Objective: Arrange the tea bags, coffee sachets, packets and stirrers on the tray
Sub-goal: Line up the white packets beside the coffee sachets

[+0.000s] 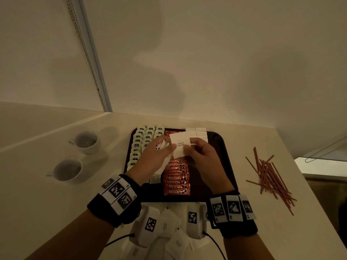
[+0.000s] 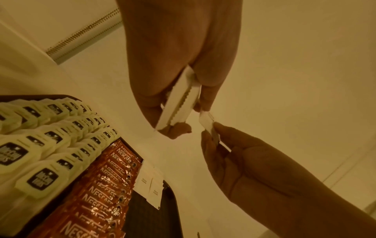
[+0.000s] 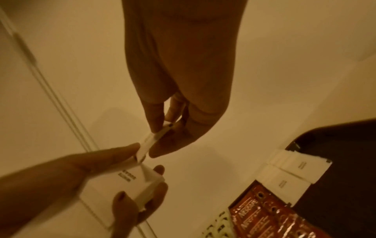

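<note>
Above the dark tray (image 1: pixel 219 166), my left hand (image 1: pixel 159 154) grips a small stack of white sugar packets (image 1: pixel 180 145); the stack (image 2: pixel 179 106) sits between its thumb and fingers. My right hand (image 1: pixel 201 154) pinches a single white sugar packet (image 3: pixel 154 140) by its edge, right beside that stack (image 3: pixel 130 182). On the tray lie columns of tea bags (image 1: pixel 142 139) at the left, a column of red coffee sachets (image 1: pixel 177 182) in the middle, and sugar packets (image 1: pixel 197 133) at the back right. The brown stirrers (image 1: pixel 270 177) lie in a loose heap on the table, right of the tray.
More white packets (image 1: pixel 169 226) lie loose on the table in front of the tray, under my wrists. Two white cups (image 1: pixel 87 142) (image 1: pixel 66 169) stand to the left. A wall runs behind the tray, and the table edge is at the right.
</note>
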The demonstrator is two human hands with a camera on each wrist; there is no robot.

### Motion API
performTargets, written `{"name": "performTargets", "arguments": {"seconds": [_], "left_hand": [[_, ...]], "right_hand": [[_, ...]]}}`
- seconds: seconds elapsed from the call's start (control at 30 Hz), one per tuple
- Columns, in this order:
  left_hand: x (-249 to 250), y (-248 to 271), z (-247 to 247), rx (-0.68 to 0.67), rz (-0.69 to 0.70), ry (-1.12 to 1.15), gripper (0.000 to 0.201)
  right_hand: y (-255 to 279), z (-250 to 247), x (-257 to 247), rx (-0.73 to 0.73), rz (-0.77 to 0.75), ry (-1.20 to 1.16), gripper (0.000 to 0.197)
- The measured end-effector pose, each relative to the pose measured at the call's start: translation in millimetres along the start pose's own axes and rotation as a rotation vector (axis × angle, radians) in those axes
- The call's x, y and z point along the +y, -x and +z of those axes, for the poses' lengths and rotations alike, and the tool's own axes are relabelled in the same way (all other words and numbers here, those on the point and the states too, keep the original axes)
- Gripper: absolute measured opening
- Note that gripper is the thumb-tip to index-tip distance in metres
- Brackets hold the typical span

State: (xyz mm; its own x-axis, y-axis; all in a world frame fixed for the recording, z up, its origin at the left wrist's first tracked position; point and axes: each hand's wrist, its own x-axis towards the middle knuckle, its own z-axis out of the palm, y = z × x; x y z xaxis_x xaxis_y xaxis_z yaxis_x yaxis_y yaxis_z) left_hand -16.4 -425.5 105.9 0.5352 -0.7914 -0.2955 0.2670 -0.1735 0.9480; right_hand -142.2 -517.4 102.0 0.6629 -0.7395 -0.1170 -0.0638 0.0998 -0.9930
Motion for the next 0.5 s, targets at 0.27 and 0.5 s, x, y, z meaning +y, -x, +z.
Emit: {"name": "performTargets", "arguments": {"seconds": [0.27, 0.5], "left_hand": [[-16, -8, -11, -0.061, -0.184, 0.122, 0.022], [-33, -22, -47, 0.008, -0.344, 0.700, 0.047]], "right_hand": [[-8, -22, 30, 0.005, 0.095, 0.161, 0.019], [-47, -75, 90, 0.264, 0.278, 0.230, 0.013]]}}
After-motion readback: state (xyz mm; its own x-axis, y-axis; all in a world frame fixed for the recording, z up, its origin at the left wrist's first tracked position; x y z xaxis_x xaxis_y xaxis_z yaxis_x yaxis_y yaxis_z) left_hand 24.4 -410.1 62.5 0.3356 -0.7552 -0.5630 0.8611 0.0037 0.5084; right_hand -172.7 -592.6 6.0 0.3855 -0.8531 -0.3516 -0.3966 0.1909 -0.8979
